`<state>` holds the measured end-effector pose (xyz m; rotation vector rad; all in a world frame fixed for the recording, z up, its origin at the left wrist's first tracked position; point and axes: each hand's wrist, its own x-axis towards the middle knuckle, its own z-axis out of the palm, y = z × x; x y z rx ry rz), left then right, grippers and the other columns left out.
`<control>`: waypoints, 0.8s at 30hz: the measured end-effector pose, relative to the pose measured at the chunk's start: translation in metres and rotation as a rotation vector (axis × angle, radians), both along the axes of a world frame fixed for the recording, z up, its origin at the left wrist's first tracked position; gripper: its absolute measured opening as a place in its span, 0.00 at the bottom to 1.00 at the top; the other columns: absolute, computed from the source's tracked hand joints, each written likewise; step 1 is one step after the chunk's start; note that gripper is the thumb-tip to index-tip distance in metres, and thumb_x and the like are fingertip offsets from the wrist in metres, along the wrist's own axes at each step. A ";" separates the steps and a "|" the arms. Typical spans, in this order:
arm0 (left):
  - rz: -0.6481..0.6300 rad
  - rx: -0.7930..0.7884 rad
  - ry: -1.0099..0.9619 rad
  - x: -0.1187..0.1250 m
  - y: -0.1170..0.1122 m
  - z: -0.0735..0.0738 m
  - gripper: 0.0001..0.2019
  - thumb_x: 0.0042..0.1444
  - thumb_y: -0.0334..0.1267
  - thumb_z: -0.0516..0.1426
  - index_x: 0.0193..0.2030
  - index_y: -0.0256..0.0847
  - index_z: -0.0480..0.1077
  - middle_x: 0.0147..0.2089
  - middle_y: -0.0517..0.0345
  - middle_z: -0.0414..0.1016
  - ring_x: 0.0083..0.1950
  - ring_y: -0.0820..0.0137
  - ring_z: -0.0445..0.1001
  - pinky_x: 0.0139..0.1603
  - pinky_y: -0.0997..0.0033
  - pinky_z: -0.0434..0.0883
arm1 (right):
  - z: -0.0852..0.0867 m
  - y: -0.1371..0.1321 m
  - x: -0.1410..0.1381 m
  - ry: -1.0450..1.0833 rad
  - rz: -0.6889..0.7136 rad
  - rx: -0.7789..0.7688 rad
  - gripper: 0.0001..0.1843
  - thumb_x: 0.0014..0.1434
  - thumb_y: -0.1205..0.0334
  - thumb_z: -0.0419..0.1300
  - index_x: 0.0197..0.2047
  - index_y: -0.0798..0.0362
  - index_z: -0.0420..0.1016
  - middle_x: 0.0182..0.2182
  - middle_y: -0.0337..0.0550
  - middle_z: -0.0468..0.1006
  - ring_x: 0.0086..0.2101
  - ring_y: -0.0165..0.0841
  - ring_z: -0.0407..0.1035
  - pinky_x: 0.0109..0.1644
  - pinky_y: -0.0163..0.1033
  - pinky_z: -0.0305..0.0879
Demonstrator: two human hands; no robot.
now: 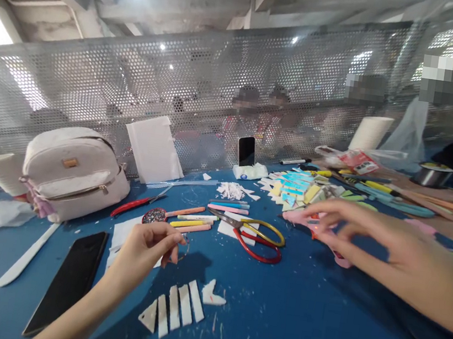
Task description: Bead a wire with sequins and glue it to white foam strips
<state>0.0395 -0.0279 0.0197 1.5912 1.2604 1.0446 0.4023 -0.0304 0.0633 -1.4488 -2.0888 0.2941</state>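
My left hand is closed in a pinch above the table, left of centre. From its fingertips hangs a thin, faint loop that looks like fine wire or thread. On the right, my right hand hovers with thumb and fingers apart over a pink glue gun; whether it touches the gun is unclear. Below my left hand lie white flat pieces laid out like a fish: a triangle with a hole, several strips and a notched tail piece.
Scissors with red and yellow handles lie mid-table beside coloured sticks. Behind are white scraps and a pile of coloured pieces. A phone, a white knife and a backpack are left.
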 end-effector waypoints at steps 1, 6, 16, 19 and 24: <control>-0.005 0.001 0.000 0.000 0.000 0.000 0.15 0.57 0.44 0.58 0.29 0.33 0.75 0.19 0.58 0.72 0.20 0.75 0.66 0.22 0.77 0.63 | 0.007 -0.001 -0.019 0.023 0.143 -0.112 0.20 0.62 0.45 0.54 0.55 0.41 0.70 0.45 0.47 0.76 0.34 0.37 0.73 0.36 0.39 0.70; -0.009 0.005 0.010 0.000 -0.002 0.001 0.15 0.57 0.44 0.58 0.28 0.34 0.74 0.19 0.58 0.72 0.20 0.75 0.65 0.22 0.77 0.63 | 0.004 0.017 -0.106 0.106 0.485 -0.263 0.24 0.63 0.57 0.56 0.63 0.43 0.64 0.43 0.42 0.78 0.33 0.32 0.72 0.34 0.34 0.66; 0.006 0.008 0.031 0.001 -0.003 0.004 0.15 0.56 0.45 0.58 0.26 0.34 0.73 0.19 0.58 0.72 0.19 0.75 0.65 0.22 0.77 0.63 | -0.018 0.062 -0.156 0.173 0.664 -0.310 0.10 0.57 0.70 0.62 0.41 0.54 0.83 0.32 0.44 0.83 0.34 0.32 0.76 0.39 0.34 0.68; 0.011 0.001 0.032 0.002 -0.003 0.005 0.16 0.56 0.46 0.58 0.26 0.34 0.74 0.19 0.58 0.72 0.19 0.74 0.65 0.22 0.76 0.63 | -0.015 0.062 -0.156 0.216 0.637 -0.305 0.08 0.55 0.71 0.62 0.35 0.55 0.83 0.27 0.42 0.81 0.30 0.31 0.74 0.36 0.33 0.67; 0.013 -0.019 0.044 0.003 -0.005 0.006 0.17 0.56 0.46 0.58 0.24 0.35 0.73 0.19 0.57 0.72 0.20 0.74 0.65 0.23 0.76 0.63 | -0.018 0.067 -0.156 0.288 0.672 -0.381 0.07 0.55 0.66 0.64 0.37 0.56 0.83 0.30 0.43 0.81 0.30 0.31 0.73 0.36 0.34 0.66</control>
